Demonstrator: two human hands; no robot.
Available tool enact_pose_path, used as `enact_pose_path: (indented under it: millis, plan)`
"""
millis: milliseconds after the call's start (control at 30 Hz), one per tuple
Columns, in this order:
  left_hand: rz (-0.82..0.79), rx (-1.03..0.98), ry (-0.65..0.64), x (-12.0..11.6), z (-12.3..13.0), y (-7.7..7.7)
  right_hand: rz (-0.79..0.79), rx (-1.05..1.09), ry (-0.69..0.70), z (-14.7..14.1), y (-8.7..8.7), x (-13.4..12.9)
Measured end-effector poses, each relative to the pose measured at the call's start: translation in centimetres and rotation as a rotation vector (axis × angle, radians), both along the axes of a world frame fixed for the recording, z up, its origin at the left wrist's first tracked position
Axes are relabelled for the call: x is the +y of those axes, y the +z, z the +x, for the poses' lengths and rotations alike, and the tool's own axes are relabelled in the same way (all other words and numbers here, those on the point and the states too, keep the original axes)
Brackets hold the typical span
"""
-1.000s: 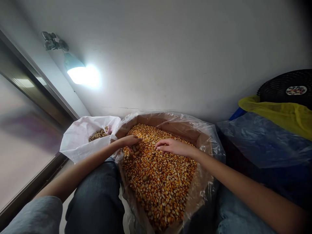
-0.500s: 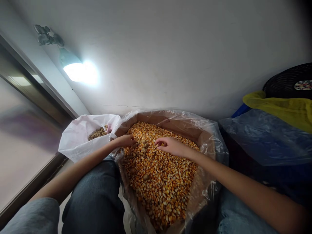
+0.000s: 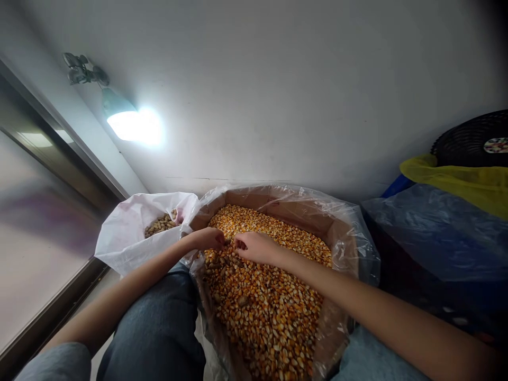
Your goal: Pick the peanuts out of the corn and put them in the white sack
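Orange and yellow corn kernels point(image 3: 278, 312) fill a large box lined with clear plastic point(image 3: 367, 248). Over the far left part of the corn, my left hand point(image 3: 210, 239) is closed, its fingertips pinched on something I cannot make out. Close to its right, my right hand point(image 3: 256, 247) has its thumb and fingers curled together, and what they hold is too small to tell. Several brown peanuts in shells point(image 3: 224, 263) lie on the corn just below both hands. One more peanut point(image 3: 243, 300) rests nearer to me. Left of the box, a white bag point(image 3: 127, 227) holds a pile of peanuts point(image 3: 161, 225).
A lit lamp point(image 3: 121, 119) hangs on the pale wall point(image 3: 270, 100) at upper left. At the right are a black fan-like grille point(image 3: 464, 140), yellow mesh point(image 3: 456, 177) and a clear plastic sheet point(image 3: 432, 227). My knees flank the box.
My right hand has moved left, close to my left hand. My left hand has shifted slightly right and its fingers have drawn together. The whole view has moved a little.
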State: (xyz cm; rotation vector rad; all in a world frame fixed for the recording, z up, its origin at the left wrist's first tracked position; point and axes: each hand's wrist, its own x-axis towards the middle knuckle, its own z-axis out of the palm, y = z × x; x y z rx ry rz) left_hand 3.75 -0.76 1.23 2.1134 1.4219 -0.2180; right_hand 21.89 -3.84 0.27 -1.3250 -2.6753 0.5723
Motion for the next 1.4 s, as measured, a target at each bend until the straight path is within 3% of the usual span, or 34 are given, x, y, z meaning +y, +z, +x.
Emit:
enact_pose_path:
  millis: [100,233,333,433,500,567,733,867,933,1100,1167,1233,1333,1400]
  plan:
    - [-0.03,-0.115,0.058,0.3,-0.5,0.2,0.027,0.032,0.041,0.4,-0.2,-0.1]
    - [-0.236,-0.603,0.312,0.2,-0.7,0.5,-0.006,0.015,0.075,0.2,-0.5,-0.1]
    - [-0.234,-0.766,0.383,0.0,-0.9,0.3,-0.257,0.296,-0.04,0.5,0.2,0.4]
    - [-0.028,-0.626,0.377,0.1,-1.1,-0.5,-0.634,0.711,-0.199,1.5,1.4,1.1]
    - [0.056,-0.54,0.371,0.4,-1.1,-1.2,-0.776,0.847,-0.268,1.9,1.7,1.4]
    - [0.098,-0.473,0.331,0.6,-1.0,-1.9,-0.722,0.776,-0.307,2.0,1.4,1.4]
    - [0.113,-0.304,0.16,0.6,-0.3,-2.8,-0.245,0.26,-0.234,0.9,-0.9,1.0]
    - [0.11,-0.31,0.143,0.6,0.1,-2.4,-0.097,0.123,-0.218,0.5,-1.0,1.0]
    - [0.07,-0.376,0.19,0.5,0.2,-2.0,-0.088,0.123,-0.189,0.7,-0.7,1.1]
    - [-0.352,-0.867,0.503,0.5,0.0,-0.8,-0.114,0.161,-0.159,1.2,-1.0,1.5]
    - [-0.376,-0.889,0.516,0.6,-0.1,-0.5,-0.235,0.298,-0.192,1.2,-1.3,1.7]
    - [-0.354,-0.867,0.507,0.7,-0.4,-0.4,-0.459,0.545,-0.256,1.3,-1.3,1.9]
    - [-0.3,-0.793,0.495,0.8,-0.6,-0.9,-0.802,0.973,-0.382,1.6,-0.7,2.1]
    - [-0.239,-0.702,0.477,0.7,-0.6,-1.5,-0.924,1.155,-0.414,1.7,-0.3,2.1]
